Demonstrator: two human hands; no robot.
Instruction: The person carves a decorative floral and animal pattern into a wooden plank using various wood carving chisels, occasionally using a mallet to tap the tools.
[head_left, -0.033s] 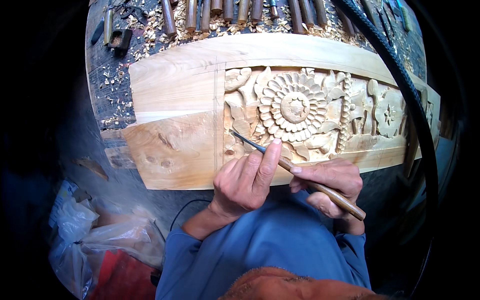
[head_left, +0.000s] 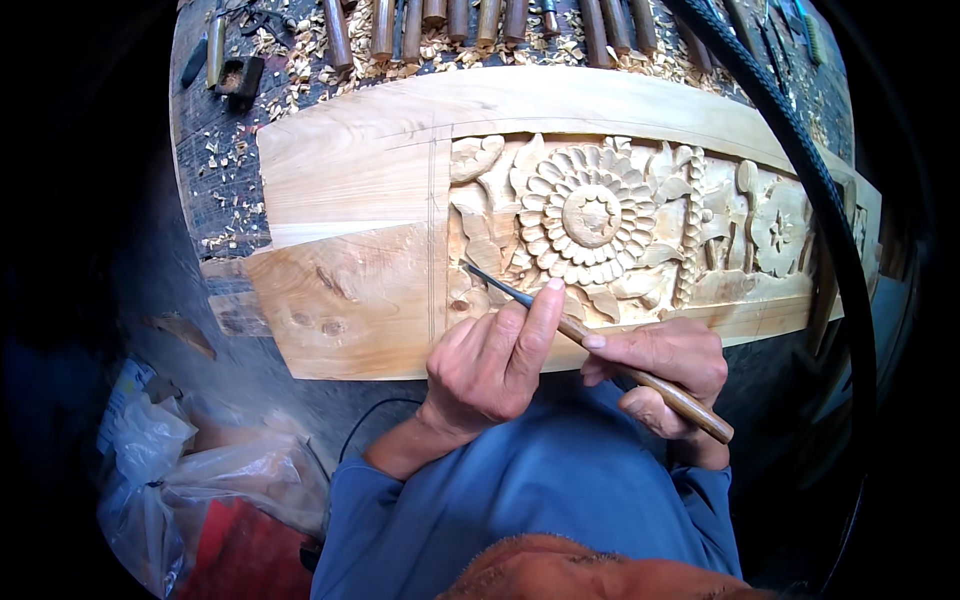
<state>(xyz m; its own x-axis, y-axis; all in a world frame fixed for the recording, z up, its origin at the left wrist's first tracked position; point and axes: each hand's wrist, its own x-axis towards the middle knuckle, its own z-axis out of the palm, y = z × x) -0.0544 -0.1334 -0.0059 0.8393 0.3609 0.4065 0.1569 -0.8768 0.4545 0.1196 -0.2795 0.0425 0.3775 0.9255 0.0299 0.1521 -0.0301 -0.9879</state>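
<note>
Head camera: a slim chisel [head_left: 575, 330] with a dark blade and brown handle slants over the near edge of a wooden panel [head_left: 345, 180], its tip at the left end of the carving, beside a many-petaled flower [head_left: 590, 215]. Fingers of the left hand [head_left: 493, 365] hold it where blade meets handle; those of the right hand [head_left: 685, 352] grip farther back. Beyond, shavings [head_left: 300, 90] and a row of tool handles [head_left: 486, 22] litter the table [head_left: 225, 170], where a small dark block [head_left: 252, 72] has pale bits in its hollow. Lower left, a clear plastic bag [head_left: 245, 490] slumps by a red item [head_left: 250, 550], its contents indistinct.
</note>
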